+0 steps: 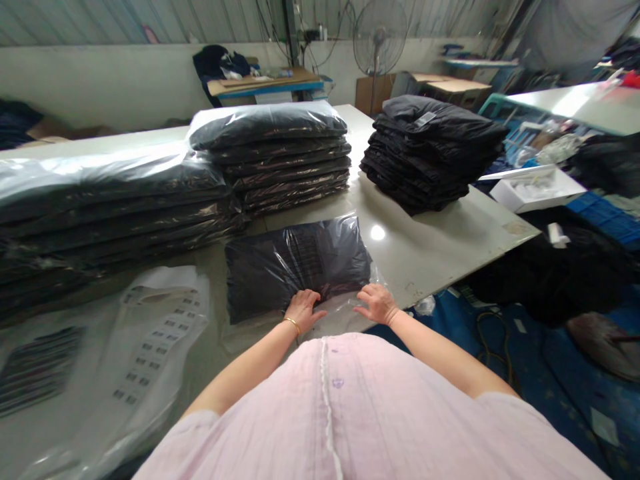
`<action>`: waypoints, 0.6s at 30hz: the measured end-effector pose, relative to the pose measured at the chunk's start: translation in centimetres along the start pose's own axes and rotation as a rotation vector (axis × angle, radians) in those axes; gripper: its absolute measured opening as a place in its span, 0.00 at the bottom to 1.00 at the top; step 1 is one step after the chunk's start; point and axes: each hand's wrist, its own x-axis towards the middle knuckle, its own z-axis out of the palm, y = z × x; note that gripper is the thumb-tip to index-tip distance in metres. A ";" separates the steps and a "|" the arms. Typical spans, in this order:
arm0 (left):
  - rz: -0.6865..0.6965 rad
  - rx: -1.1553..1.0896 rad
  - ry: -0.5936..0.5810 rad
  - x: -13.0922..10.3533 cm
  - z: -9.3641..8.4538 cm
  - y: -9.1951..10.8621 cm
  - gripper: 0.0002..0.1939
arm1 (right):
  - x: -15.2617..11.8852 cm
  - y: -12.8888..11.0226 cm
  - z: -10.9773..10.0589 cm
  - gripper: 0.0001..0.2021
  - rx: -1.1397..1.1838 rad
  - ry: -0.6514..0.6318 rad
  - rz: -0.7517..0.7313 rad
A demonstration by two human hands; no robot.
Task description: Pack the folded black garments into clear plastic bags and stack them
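A folded black garment inside a clear plastic bag (295,263) lies on the white table (440,247) right in front of me. My left hand (301,308) presses on the bag's near edge, fingers spread over the garment. My right hand (375,303) rests on the loose open end of the bag beside it, fingers apart. Neither hand has closed around anything.
Two stacks of bagged black garments (275,157) (100,213) stand behind and to the left. A stack of unbagged folded black garments (430,150) sits at the right. Empty printed plastic bags (150,327) lie at my left. A white box (535,187) and clutter lie beyond the table's right edge.
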 end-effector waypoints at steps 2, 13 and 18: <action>-0.030 0.030 -0.003 -0.1 0.0 0.6 0.33 | 0.7 -1.5 0.7 0.17 -0.015 -0.010 -0.086; -0.084 0.244 -0.010 0.0 1.9 1.8 0.30 | 1.0 -1.7 3.0 0.12 -0.034 0.186 -0.180; 0.009 0.274 -0.002 -0.2 2.3 0.9 0.32 | 0.4 0.5 3.0 0.22 -0.060 0.045 -0.175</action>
